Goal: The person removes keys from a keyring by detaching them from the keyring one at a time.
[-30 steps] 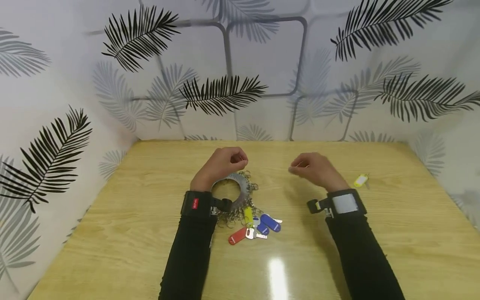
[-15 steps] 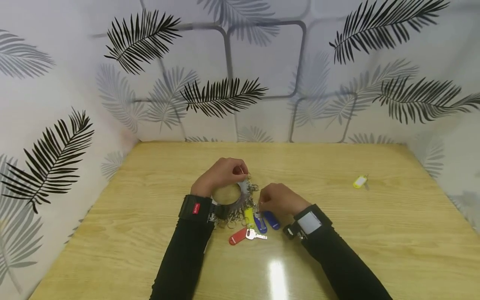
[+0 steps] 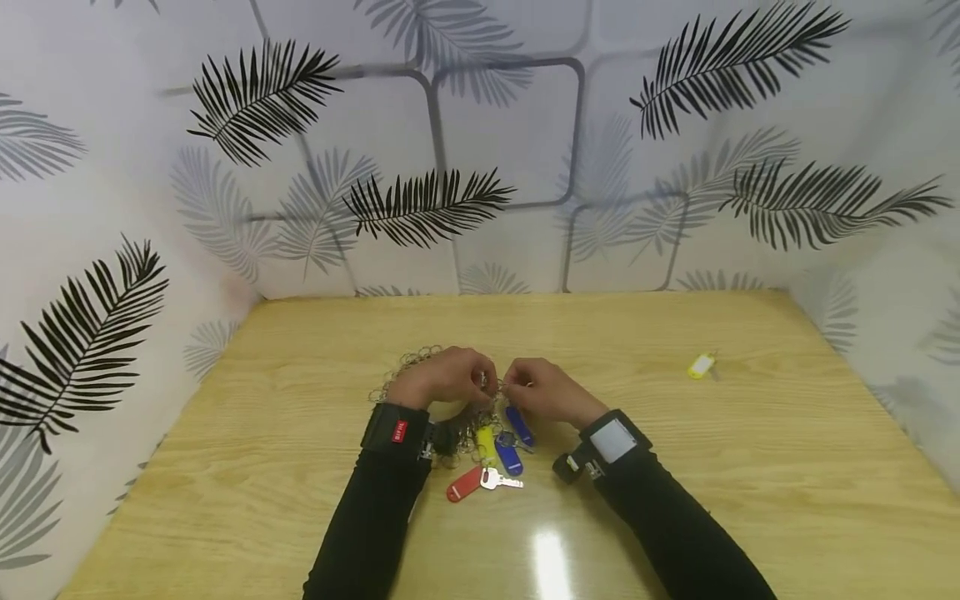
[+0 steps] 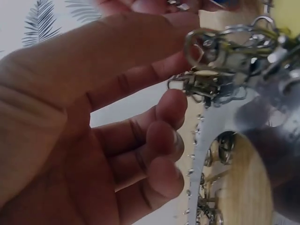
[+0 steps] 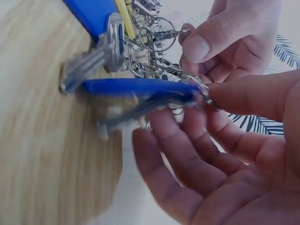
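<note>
My left hand (image 3: 453,375) pinches a small metal clasp at the edge of a flat grey metal ring (image 4: 220,115) fringed with clasps and split rings. Close beside it, my right hand (image 3: 551,392) holds a split ring (image 5: 206,96) between thumb and fingers. From that split ring hang a blue key tag (image 5: 136,86) and a key (image 5: 136,112). The two hands' fingertips nearly meet. Just below lie another blue key tag (image 3: 508,457) with its key, a yellow key tag (image 3: 486,446), and a red key tag (image 3: 464,483) with a silver key (image 3: 501,479).
A separate yellow key tag (image 3: 702,365) with a key lies at the right of the wooden table (image 3: 300,467). Leaf-patterned wall covering (image 3: 510,250) rises behind the table. More clasps (image 3: 412,360) stick out behind the left hand.
My right hand has come left and down to the tags, gripped a blue tag's split ring and raised it to the left hand. The left hand has come down onto a clasp of the metal ring.
</note>
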Demonstrator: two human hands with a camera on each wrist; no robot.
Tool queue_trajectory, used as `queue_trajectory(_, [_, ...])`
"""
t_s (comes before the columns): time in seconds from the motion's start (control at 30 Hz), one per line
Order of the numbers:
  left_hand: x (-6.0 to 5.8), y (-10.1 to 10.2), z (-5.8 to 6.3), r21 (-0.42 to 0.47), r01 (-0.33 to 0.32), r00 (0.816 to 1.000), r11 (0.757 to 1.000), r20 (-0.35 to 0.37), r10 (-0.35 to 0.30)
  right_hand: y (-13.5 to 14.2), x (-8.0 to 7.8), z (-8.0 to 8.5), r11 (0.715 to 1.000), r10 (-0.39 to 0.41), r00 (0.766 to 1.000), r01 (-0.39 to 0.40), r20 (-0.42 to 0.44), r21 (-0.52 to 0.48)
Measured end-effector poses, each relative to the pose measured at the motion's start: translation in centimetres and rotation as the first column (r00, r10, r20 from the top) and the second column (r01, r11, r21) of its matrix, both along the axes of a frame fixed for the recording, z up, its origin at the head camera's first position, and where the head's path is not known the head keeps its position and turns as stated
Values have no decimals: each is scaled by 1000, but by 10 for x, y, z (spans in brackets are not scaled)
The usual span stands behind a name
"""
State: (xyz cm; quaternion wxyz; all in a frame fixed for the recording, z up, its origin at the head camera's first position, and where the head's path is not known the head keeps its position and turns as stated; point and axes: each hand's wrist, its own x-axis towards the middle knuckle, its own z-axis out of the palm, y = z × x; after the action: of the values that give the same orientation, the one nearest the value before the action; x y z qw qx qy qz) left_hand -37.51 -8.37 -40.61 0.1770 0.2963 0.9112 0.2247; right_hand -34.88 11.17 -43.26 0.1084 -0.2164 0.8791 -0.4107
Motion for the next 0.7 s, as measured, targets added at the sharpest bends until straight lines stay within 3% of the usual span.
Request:
queue_trajectory(0.3, [0,3,-2,-5,34,999,999,-10,-34,-1,-5,-5,989,17,999,-13,30,-145])
queue_trajectory(0.7, [3,1,0,4,44,998,999,-56,-43,0,-4,-11,988,1,999,4,32,-153])
